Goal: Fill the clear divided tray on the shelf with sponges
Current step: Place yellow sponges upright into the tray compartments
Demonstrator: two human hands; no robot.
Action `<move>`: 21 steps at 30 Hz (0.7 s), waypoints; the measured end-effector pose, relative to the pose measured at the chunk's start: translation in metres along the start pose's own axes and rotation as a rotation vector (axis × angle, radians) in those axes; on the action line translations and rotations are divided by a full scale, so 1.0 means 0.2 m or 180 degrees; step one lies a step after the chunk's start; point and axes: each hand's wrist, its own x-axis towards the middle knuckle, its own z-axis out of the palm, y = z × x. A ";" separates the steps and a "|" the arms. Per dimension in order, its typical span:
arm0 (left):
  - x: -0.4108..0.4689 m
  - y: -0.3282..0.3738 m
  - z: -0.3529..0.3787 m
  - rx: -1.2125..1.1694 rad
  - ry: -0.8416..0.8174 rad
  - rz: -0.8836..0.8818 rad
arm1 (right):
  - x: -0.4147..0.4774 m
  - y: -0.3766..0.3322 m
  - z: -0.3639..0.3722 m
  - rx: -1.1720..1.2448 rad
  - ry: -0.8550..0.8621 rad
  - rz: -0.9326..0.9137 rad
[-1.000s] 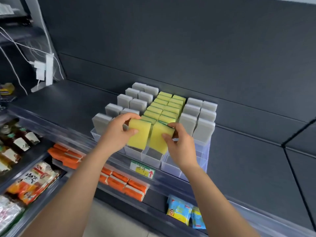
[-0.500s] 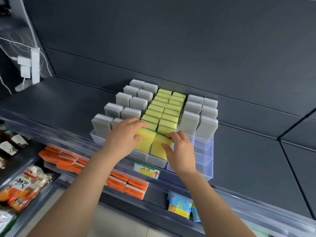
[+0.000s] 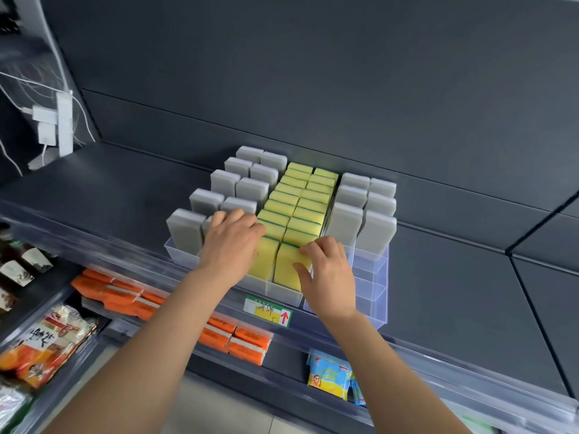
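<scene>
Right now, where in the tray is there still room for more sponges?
Free: the front cells of the right tray, below the right grey sponges. Crowded: the yellow rows, where left hand and right hand press the front pair, and the left grey rows.

This is a shop aisle. Dark grey metal shelves (image 3: 125, 183) with clear plastic front rails carry stocked goods: a price tag (image 3: 268, 311) with a red arrow clips to the upper shelf's front edge, and orange packets (image 3: 232, 339), snack bags (image 3: 47, 343) and bottles (image 3: 18, 267) fill the lower shelves.
</scene>
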 end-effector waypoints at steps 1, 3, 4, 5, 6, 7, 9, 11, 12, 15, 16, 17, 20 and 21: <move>0.00 0.00 0.00 0.0014 0.0038 -0.0011 | 0.00 0.00 0.00 -0.0023 -0.0014 -0.0018; 0.00 0.00 0.01 0.0051 0.0093 -0.0040 | 0.00 0.00 0.01 -0.0042 -0.0064 -0.0022; 0.00 0.00 0.02 0.0076 0.0112 -0.0047 | 0.00 0.00 0.00 -0.0051 -0.0086 -0.0020; 0.00 0.00 0.02 0.0101 0.0127 -0.0047 | 0.00 0.00 0.00 -0.0064 -0.0100 -0.0018; 0.00 0.00 0.03 0.0117 0.0135 -0.0044 | 0.00 -0.01 0.00 -0.0076 -0.0109 -0.0015; 0.00 0.01 0.03 0.0123 0.0144 -0.0040 | 0.00 -0.01 -0.01 -0.0088 -0.0118 -0.0012; -0.01 0.01 0.03 0.0099 0.0158 -0.0035 | 0.00 -0.01 -0.02 -0.0108 -0.0134 -0.0017; -0.02 0.01 0.04 0.0094 0.0182 -0.0023 | -0.01 -0.01 -0.03 -0.0104 -0.0136 -0.0011; -0.03 0.01 0.04 0.0090 0.0219 -0.0018 | -0.02 -0.01 -0.04 -0.0085 -0.0127 0.0004; -0.04 0.05 0.03 -0.0019 0.0289 0.0041 | -0.04 0.00 -0.08 -0.0039 -0.0062 0.0064; -0.04 0.07 0.02 -0.0058 0.0292 0.0075 | -0.05 0.01 -0.10 -0.0044 -0.0040 0.0080; -0.04 0.10 0.01 -0.0095 0.0291 0.0106 | -0.07 0.03 -0.12 -0.0054 -0.0015 0.0093; -0.02 0.22 -0.03 -0.0246 0.0334 0.0189 | -0.11 0.11 -0.21 -0.0138 0.0063 0.0170; -0.01 0.27 -0.04 -0.0291 0.0361 0.0253 | -0.13 0.14 -0.24 -0.0197 0.0078 0.0229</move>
